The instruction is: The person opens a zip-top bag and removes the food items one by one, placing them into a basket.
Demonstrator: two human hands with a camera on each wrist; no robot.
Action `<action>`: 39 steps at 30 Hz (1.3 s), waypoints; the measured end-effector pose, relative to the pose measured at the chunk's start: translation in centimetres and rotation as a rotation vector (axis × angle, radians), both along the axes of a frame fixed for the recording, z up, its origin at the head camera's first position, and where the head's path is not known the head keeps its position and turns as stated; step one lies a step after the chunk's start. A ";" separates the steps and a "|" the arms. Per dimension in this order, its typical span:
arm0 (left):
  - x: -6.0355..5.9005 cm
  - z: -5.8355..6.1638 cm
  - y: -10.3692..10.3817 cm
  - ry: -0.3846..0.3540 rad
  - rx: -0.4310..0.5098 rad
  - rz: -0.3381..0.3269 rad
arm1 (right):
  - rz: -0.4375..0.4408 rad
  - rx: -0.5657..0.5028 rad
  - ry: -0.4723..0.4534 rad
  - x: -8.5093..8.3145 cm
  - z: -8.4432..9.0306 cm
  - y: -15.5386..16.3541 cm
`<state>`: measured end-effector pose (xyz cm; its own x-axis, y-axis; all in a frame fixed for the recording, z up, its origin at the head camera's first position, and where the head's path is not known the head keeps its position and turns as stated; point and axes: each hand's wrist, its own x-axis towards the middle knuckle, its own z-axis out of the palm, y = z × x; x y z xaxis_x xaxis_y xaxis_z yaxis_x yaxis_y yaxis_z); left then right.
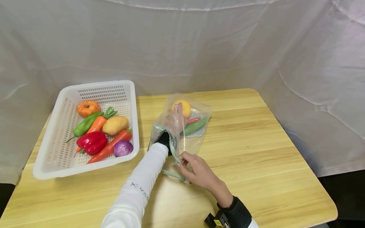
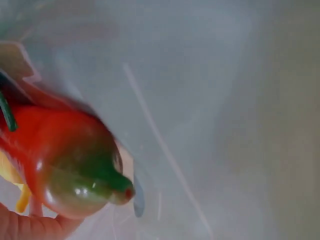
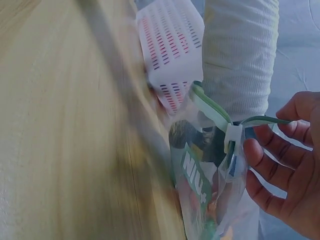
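A clear zip bag [image 1: 196, 141] with a green-edged mouth lies on the table. My left hand [image 1: 174, 120] is inside it up to the wrist, seen blurred through the plastic, its fingers stretched toward a round yellow-orange vegetable [image 1: 186, 108]. A red pepper [image 2: 75, 160] with a green stem end lies against the left thumb [image 2: 30, 225] in the left wrist view. Beside that hand in the bag is a long green vegetable [image 1: 194, 126]. My right hand [image 1: 199, 171] pinches the green edge of the bag's mouth between thumb and fingers, near the white slider [image 3: 233, 137].
To the left stands a white slotted basket [image 1: 136, 126]. It holds a small pumpkin [image 1: 88, 108], a green pepper [image 1: 85, 124], carrots [image 1: 109, 148], a potato [image 1: 115, 125], a red bell pepper [image 1: 92, 142] and a purple onion-like vegetable [image 1: 123, 148]. A pale curtain [image 1: 182, 47] hangs behind the table.
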<state>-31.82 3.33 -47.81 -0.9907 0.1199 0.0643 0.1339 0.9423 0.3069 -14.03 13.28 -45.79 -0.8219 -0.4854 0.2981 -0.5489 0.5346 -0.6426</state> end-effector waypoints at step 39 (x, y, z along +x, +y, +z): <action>12.1 4.4 -2.6 0.066 -0.269 -0.427 | -0.280 -0.107 0.022 -0.3 1.0 1.0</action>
